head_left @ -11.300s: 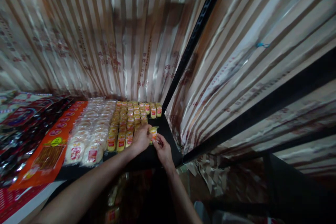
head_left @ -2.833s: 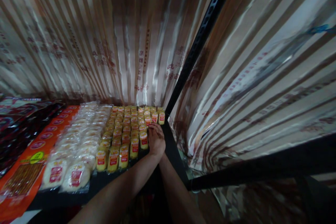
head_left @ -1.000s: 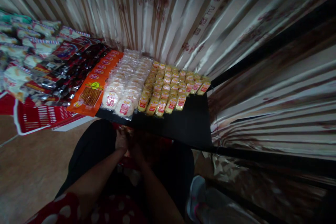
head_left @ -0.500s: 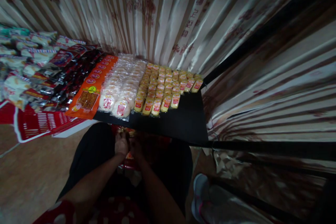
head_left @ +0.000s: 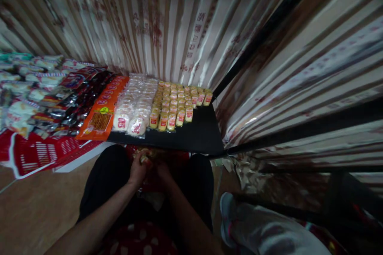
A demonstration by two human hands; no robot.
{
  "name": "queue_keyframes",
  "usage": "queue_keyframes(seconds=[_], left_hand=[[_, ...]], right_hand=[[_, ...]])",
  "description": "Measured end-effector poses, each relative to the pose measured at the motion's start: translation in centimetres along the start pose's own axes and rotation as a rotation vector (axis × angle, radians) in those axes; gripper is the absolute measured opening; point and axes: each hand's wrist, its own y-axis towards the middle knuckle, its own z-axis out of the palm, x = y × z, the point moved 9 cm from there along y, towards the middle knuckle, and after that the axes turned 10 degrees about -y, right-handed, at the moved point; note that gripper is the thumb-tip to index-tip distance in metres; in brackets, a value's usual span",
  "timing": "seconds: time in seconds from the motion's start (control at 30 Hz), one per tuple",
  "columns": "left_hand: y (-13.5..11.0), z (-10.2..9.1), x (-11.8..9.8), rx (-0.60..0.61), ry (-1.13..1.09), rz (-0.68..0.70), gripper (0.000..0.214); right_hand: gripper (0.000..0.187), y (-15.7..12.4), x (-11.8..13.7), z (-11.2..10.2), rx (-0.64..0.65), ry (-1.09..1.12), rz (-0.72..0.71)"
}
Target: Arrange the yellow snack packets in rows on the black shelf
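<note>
My left hand [head_left: 138,170] is between my knees, just below the near edge of the black shelf [head_left: 179,138]. Its fingers are closed round a small yellow wrapped cake [head_left: 145,160] with a red label. Beside it, in deep shadow, my right hand [head_left: 163,170] reaches toward something red and yellow under the shelf edge; its fingers are too dark to make out. Rows of similar yellow wrapped cakes [head_left: 171,119] stand on the shelf. To their left lie round white crackers [head_left: 137,125] in clear wrappers.
An orange snack packet [head_left: 100,117], dark shiny packets [head_left: 70,91] and white packets [head_left: 22,115] continue leftward. Red baskets [head_left: 44,153] stand at the lower left. Pleated curtain [head_left: 167,16] hangs behind. Another person's leg and shoe [head_left: 228,217] are at the right.
My left hand has lifted a little and now shows a yellow wrapped cake in its fingers. My right hand has shifted slightly right. The camera view has turned slightly.
</note>
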Motion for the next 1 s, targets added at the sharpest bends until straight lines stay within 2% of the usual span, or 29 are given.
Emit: queue_keyframes(seconds=[0.1, 0.2, 0.27, 0.4, 0.53, 0.63, 0.7, 0.87, 1.0], left_hand=[[-0.8, 0.0, -0.6, 0.033, -0.143, -0.038, 0.039], [-1.4, 0.4, -2.1, 0.09, -0.125, -0.032, 0.036], [-1.7, 0.9, -3.5, 0.127, -0.068, 0.014, 0.035], [-2.3, 2.7, -7.2, 0.2, 0.047, 0.126, 0.039], [-3.2, 5.5, -10.9, 0.28, 0.126, 0.205, 0.041], [-3.9, 7.9, -13.2, 0.333, 0.195, 0.261, 0.042], [-4.2, 9.7, -14.3, 0.362, 0.275, 0.286, 0.042], [-4.7, 14.5, -17.3, 0.419, 0.407, 0.408, 0.043], [-4.5, 18.3, -19.5, 0.414, 0.409, 0.533, 0.045]], right_hand=[[0.039, -1.8, 0.9, -0.9, 0.005, 0.048, 0.01], [0.043, -3.6, 2.6, -2.1, -0.001, 0.06, -0.047], [0.041, -4.9, 4.5, -3.4, -0.067, -0.025, -0.159], [0.031, -7.9, 9.6, -6.2, -0.282, -0.344, -0.439], [0.033, -10.8, 13.5, -7.9, -0.464, -0.634, -0.625], [0.039, -11.8, 14.9, -9.0, -0.608, -0.823, -0.683], [0.036, -12.0, 15.4, -10.1, -0.705, -0.882, -0.692], [0.029, -10.8, 15.7, -14.0, -0.837, -0.821, -0.687], [0.03, -8.8, 16.0, -18.1, -0.922, -0.721, -0.619]])
